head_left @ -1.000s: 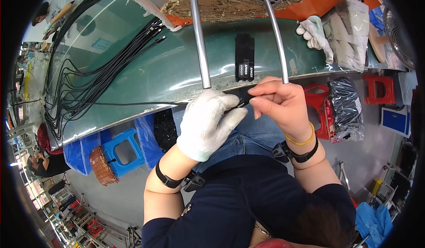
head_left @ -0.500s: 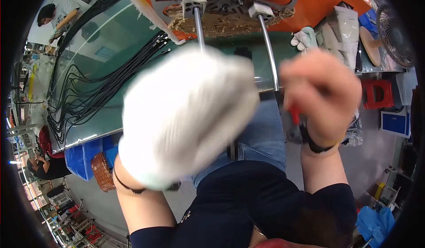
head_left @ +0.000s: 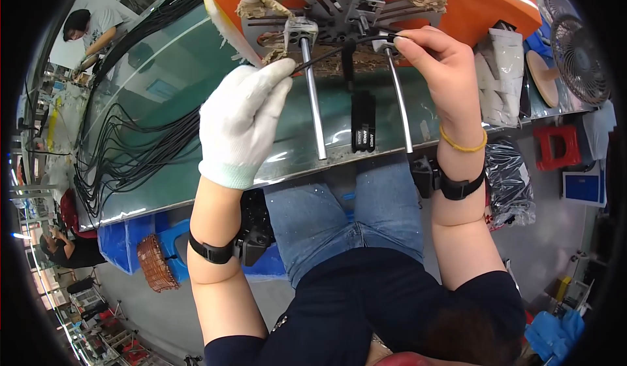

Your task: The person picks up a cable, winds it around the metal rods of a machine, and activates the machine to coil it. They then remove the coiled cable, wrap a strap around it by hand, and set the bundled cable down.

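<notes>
Between left hand (head_left: 245, 119) and right hand (head_left: 445, 62): black cable (head_left: 324, 57), arched.

Right side's got a dark round fan (head_left: 580, 60) — red stool (head_left: 543, 146) and a blue box (head_left: 583, 187) lower down. Over on the left — brown wicker basket (head_left: 156, 265) right beside a blue stool (head_left: 172, 240).
</notes>
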{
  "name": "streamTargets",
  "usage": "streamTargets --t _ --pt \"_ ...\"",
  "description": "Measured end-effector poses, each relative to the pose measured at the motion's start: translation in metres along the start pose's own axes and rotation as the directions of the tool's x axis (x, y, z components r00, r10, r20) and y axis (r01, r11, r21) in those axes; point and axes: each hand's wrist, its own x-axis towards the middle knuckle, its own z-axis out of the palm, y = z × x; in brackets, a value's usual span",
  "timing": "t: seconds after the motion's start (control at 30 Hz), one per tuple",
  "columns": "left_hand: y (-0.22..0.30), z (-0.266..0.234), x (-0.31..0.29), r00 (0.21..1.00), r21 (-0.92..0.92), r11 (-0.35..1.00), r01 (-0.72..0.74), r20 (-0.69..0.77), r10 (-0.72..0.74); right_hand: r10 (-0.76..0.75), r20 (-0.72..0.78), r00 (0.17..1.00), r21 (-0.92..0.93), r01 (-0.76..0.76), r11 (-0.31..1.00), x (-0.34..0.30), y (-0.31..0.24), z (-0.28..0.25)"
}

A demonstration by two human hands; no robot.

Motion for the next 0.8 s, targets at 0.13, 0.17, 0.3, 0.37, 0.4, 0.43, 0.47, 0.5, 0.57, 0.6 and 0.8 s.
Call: streamTargets --t 0.13,0.17,0.3,0.37,0.4,0.43,0.47,0.5,0.57,0.6,0.8 --pt "-0.012 0.002 0.002 0.999 0.01 1.0 0.011 -0.053 -0.01 0.048 -0.119 0.992 0.014 -0.047 0.999 0.007 0.011 0.011" --pt "-0.016 0.002 0.002 0.997 0.005 1.0 0.019 -0.076 -0.018 0.004 -0.111 0.994 -0.044 -0.009 0.999 0.007 0.011 0.012" --pt "-0.034 -0.012 -0.02 0.986 0.029 0.987 0.158 -0.05 -0.156 -0.128 -0.07 0.989 -0.31 0.1 0.945 0.005 0.002 0.014" --pt "-0.046 -0.022 -0.036 0.983 0.051 0.982 0.182 -0.051 -0.179 -0.204 -0.013 0.979 -0.575 0.16 0.802 0.002 -0.009 0.015" --pt "-0.05 -0.027 -0.041 0.978 0.074 0.976 0.204 -0.05 -0.2 -0.204 -0.016 0.979 -0.58 0.157 0.8 -0.003 -0.014 0.011" --pt "-0.052 -0.035 -0.044 0.979 0.077 0.976 0.203 -0.053 -0.199 -0.186 -0.186 0.965 -0.499 0.07 0.864 -0.008 -0.018 0.007" --pt "-0.054 -0.043 -0.046 0.979 0.08 0.976 0.201 -0.05 -0.198 -0.146 -0.348 0.926 -0.398 -0.005 0.917 -0.013 -0.021 0.002" --pt "-0.054 -0.048 -0.049 0.979 0.08 0.976 0.202 -0.044 -0.199 -0.146 -0.347 0.926 -0.397 -0.004 0.918 -0.018 -0.02 -0.006" --pt "-0.051 -0.053 -0.05 0.978 0.084 0.975 0.206 -0.04 -0.203 -0.147 -0.482 0.864 -0.144 0.087 0.986 -0.03 -0.014 -0.021" --pt "-0.049 -0.053 -0.047 0.989 0.104 0.984 0.146 -0.036 -0.143 -0.147 -0.484 0.862 -0.144 0.087 0.986 -0.034 -0.013 -0.025" --pt "-0.027 -0.051 -0.031 0.997 0.171 0.982 -0.08 0.009 0.08 -0.147 -0.481 0.864 -0.068 0.13 0.989 -0.05 -0.019 -0.029"
